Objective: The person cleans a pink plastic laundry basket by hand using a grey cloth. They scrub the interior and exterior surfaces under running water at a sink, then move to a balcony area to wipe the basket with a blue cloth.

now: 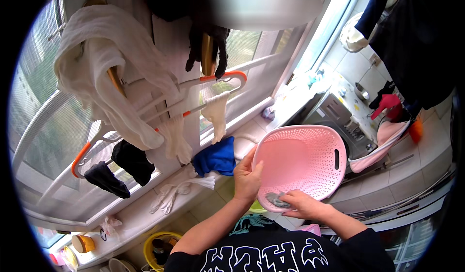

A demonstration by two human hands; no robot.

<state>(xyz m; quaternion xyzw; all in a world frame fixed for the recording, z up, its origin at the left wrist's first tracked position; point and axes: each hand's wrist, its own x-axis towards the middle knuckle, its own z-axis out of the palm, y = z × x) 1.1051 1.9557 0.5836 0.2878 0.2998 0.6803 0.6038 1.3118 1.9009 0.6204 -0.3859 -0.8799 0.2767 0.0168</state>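
A pink perforated plastic laundry basket point(283, 145) is tilted in front of me, its inside turned towards the camera. My left hand point(249, 177) grips its left rim, thumb inside and fingers behind the wall. With my right hand point(305, 204) I press a grey-green crumpled cloth point(276, 199) against the inner wall near the basket's lower rim. An oval handle hole point(337, 159) shows in the basket's right wall. No other thing is visible inside the basket.
A hanger with orange ends point(81, 159) carries socks before the window; a white garment point(109, 54) hangs above. A blue cloth point(216, 157) and white socks point(178, 190) lie on the sill. A washing machine point(338, 108) stands right, a yellow bucket point(149, 248) lower left.
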